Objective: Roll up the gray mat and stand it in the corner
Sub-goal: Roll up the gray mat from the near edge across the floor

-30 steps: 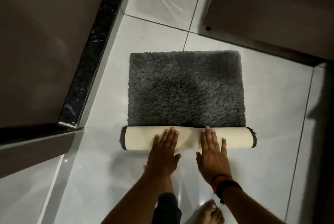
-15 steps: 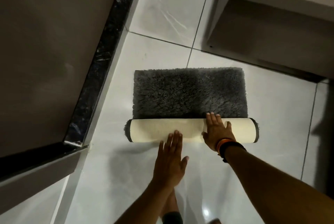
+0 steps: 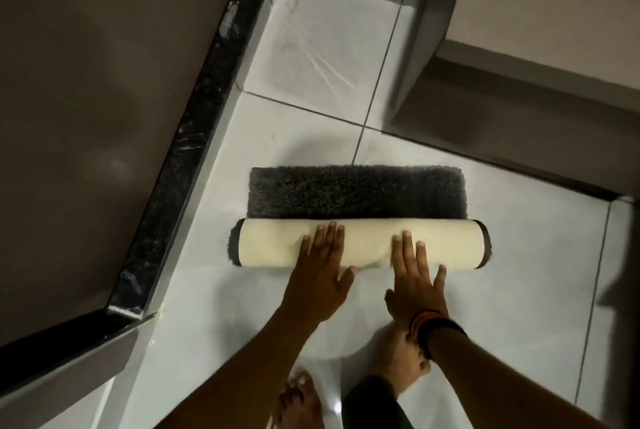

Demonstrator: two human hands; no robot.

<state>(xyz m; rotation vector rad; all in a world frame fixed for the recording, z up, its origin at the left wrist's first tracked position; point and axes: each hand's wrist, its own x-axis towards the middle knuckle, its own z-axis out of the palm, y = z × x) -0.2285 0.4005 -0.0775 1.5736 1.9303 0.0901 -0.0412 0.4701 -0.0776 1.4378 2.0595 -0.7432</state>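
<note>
Two bare hands press flat on a gray mat (image 3: 356, 191) that lies partly rolled on a glossy white tiled floor (image 3: 519, 255). Most of the mat is already wound into a cylinder with its cream backing (image 3: 270, 243) facing outward; dark shaggy pile shows at both ends of the roll. Beyond the roll, a narrow strip of gray pile lies flat on the tiles, its far edge crossing a grout line.

The left hand (image 3: 320, 273) rests on the middle of the roll, palm down, fingers straight and close together, their tips reaching the far crest of the roll; the thumb splays out to the side. It grips nothing, only pushing on the backing. The right hand (image 3: 417, 276) lies just beside it on the roll, also palm down, fingers extended and slightly spread, likewise closed around nothing. The backing dents between the two hands. Orange and black bands (image 3: 434, 323) circle the right wrist.

At the left, a dark marble-like threshold (image 3: 194, 138) runs diagonally along a brown panel (image 3: 86, 82). At the upper right, a pale cabinet or furniture base (image 3: 519, 82) sits near the flat end of the mat. Bare feet (image 3: 298, 401) show at the bottom edge, close behind the forearms.

No brand, label or legible writing appears on the mat, the bands or any surface.
</note>
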